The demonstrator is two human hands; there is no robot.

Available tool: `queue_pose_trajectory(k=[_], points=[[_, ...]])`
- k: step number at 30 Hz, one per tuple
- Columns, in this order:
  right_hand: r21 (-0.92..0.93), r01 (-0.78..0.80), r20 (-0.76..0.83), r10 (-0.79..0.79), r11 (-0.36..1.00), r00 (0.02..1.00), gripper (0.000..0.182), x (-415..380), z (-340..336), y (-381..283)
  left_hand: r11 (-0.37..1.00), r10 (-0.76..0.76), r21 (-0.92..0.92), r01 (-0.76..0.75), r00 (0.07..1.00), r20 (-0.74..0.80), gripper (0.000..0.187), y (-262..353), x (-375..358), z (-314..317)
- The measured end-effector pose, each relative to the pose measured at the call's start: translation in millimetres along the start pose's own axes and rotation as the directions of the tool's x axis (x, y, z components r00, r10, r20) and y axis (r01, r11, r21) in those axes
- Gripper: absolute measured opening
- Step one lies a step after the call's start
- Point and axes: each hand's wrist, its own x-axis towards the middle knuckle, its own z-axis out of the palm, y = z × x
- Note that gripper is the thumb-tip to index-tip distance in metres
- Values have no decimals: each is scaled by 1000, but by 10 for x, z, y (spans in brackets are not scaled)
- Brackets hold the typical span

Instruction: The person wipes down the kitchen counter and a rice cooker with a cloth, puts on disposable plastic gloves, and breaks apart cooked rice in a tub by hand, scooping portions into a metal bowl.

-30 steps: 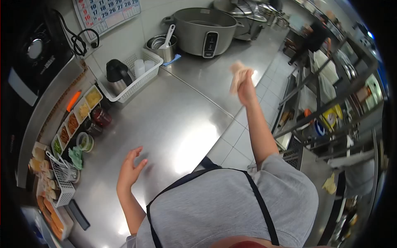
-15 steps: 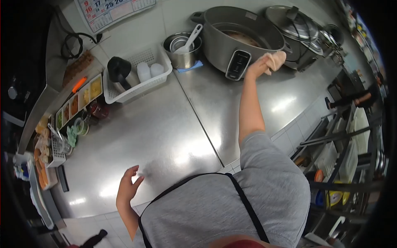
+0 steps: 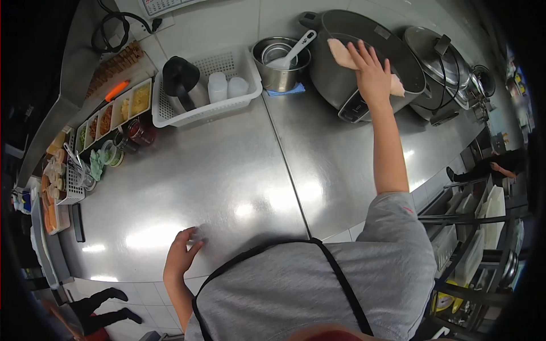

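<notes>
Both hands show in the single head-camera view, looking straight down over the person's grey shirt and black apron straps. Right hand is stretched far forward, fingers spread flat, pressing a pale pink cloth onto the rim of a large grey rice cooker. That cooker is the landmark for everything else. One end of the cloth shows on the near-left side of the hand, another corner peeks out on its right; the middle is hidden under the palm.

Left hand holds nothing. It rests loosely curled, fingertips on the steel counter, well short of the cooker and to its left, close to the counter's near edge.

Just left of the cooker stands a steel pot with a white ladle, set on a blue mat. Further left is a white plastic basket holding a black-topped jug and white cups. Far left of the cooker, a row of condiment trays lines the wall. Right of the cooker sits a second lidded cooker.

The cloth looks light, limp and soft, so it will likely bunch and fold wherever pinched; an open palm, or a gathered handful, seems the surest hold. The cooker's rim may be hot, though that cannot be told.
</notes>
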Motion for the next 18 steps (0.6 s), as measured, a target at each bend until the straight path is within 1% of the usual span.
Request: queue_pose_trajectory(k=[1, 2, 3, 5, 6, 7, 9, 10, 11, 13, 14, 15, 16, 17, 18], points=[[3, 77, 34, -77, 997, 996, 55, 33, 12, -53, 1000, 0, -1, 0, 1000, 6, 42, -13, 26, -11], [-77, 118, 52, -114, 990, 992, 55, 74, 21, -122, 1000, -4, 18, 4, 1000, 9, 42, 14, 62, -25], [-74, 121, 50, -117, 990, 992, 55, 139, 44, -191, 999, -12, 39, 12, 1000, 10, 42, 32, 95, -48], [-165, 274, 44, -270, 947, 962, 55, 144, 79, -251, 998, -6, 62, 4, 1000, 28, 42, 53, 161, -73], [-175, 317, 46, -313, 932, 948, 54, 140, 116, -278, 996, 13, 82, -16, 999, 32, 42, 77, 215, -70], [-182, 312, 58, -306, 933, 950, 54, 70, 267, -288, 996, 19, 85, -23, 999, 46, 42, 101, 250, -71], [-214, 408, 134, -387, 888, 912, 51, -34, 613, -370, 994, 60, 85, -64, 997, 55, 42, 158, 309, -68], [-144, 237, 256, -195, 961, 947, 44, -98, 509, -550, 994, 61, 85, -65, 997, 55, 42, 169, 308, -62], [-2, 283, -61, -282, 959, 957, 36, -357, 1077, -489, 993, 81, 85, -86, 995, 56, 42, 171, 294, -56], [138, 309, -50, -305, 941, 951, 26, -380, 1115, -647, 991, 102, 82, -105, 994, 41, 42, 148, 268, -60], [143, 313, -59, -307, 939, 950, 26, -363, 1133, -696, 992, 101, 68, -104, 994, 52, 42, 108, 215, -63], [205, 268, 100, -293, 941, 951, 29, -312, 965, -767, 993, 97, 55, -101, 993, 68, 42, 54, 147, -62], [257, 216, 254, -282, 942, 925, 34, -210, 797, -811, 993, 107, 36, -109, 992, 61, 42, -29, 101, -55], [173, 235, 63, -249, 956, 966, 32, -41, 685, -802, 993, 108, 33, -109, 993, 55, 42, -82, 81, -62], [132, 213, -102, -200, 968, 974, 36, 165, 284, -771, 991, 130, 28, -131, 991, 33, 42, -128, 61, -61]])
